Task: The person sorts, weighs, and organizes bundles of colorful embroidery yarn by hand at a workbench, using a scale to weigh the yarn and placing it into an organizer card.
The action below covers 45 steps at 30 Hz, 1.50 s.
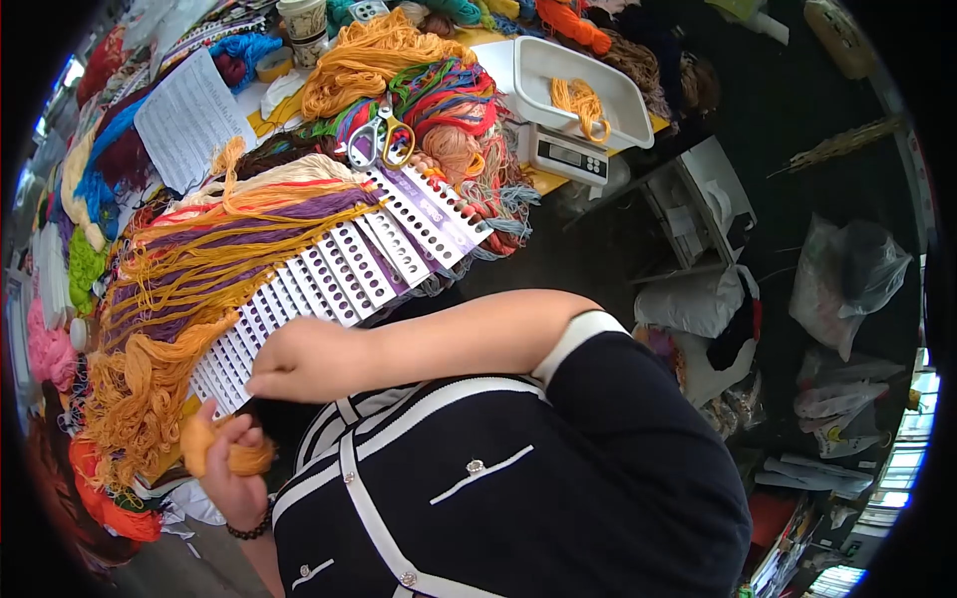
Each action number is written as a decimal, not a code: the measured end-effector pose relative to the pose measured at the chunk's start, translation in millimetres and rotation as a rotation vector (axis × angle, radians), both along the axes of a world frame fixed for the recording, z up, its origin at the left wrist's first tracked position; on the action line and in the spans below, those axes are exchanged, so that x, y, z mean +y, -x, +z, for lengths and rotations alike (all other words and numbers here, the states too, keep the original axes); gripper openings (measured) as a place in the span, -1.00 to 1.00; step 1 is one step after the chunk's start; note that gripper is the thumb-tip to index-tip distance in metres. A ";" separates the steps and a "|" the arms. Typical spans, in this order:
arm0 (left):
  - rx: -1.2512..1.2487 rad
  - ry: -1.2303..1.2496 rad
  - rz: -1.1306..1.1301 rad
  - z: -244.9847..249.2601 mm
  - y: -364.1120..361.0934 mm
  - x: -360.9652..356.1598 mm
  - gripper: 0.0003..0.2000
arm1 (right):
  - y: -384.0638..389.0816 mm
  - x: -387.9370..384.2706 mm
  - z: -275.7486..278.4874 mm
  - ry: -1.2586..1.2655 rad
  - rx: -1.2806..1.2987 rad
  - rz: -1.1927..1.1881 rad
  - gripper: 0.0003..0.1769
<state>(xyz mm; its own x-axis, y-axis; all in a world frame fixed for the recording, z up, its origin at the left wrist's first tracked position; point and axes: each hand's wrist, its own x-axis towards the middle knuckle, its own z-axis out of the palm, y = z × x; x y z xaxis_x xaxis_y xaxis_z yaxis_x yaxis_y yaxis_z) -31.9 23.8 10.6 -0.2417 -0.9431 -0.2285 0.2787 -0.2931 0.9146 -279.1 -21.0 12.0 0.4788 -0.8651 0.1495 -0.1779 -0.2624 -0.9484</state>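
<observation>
My left hand (237, 483), with a dark bead bracelet at the wrist, has its fingers curled round a bundle of light orange yarn (198, 442). Just above it, my right hand (304, 361) is closed in a fist or pinch, and whatever it holds is hidden. Beneath and beside the right hand lie white cards with rows of punched holes (317, 274). Purple, mustard, red and cream threads (199, 244) hang from the cards and spread to the left. A heap of loose orange yarn (140, 399) lies left of my hands.
Scissors (382, 140) rest on a multicoloured yarn pile. Behind stand a digital scale (568, 157), a white tray (633, 125) holding orange yarn (578, 100), and a patterned cup (304, 30). A printed sheet (189, 120) lies at upper left. Plastic bags (847, 274) are on the floor at right.
</observation>
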 end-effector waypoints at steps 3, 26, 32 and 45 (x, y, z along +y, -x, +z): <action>-0.041 0.067 0.057 -8.7 34.7 -3.9 -0.57 | -24.9 5.1 11.5 -0.230 -0.111 0.082 -0.81; 0.061 0.215 0.967 -20.6 -165.8 23.6 -0.69 | 191.0 -283.1 14.3 0.597 0.678 -1.006 -0.18; 0.031 0.103 1.208 -0.4 -115.4 14.8 -0.72 | 173.1 -357.1 26.4 0.459 0.916 -0.972 -0.22; 0.065 -0.041 1.307 -19.8 -131.7 27.9 -0.82 | 152.0 -406.1 36.9 0.251 1.227 -0.905 -0.18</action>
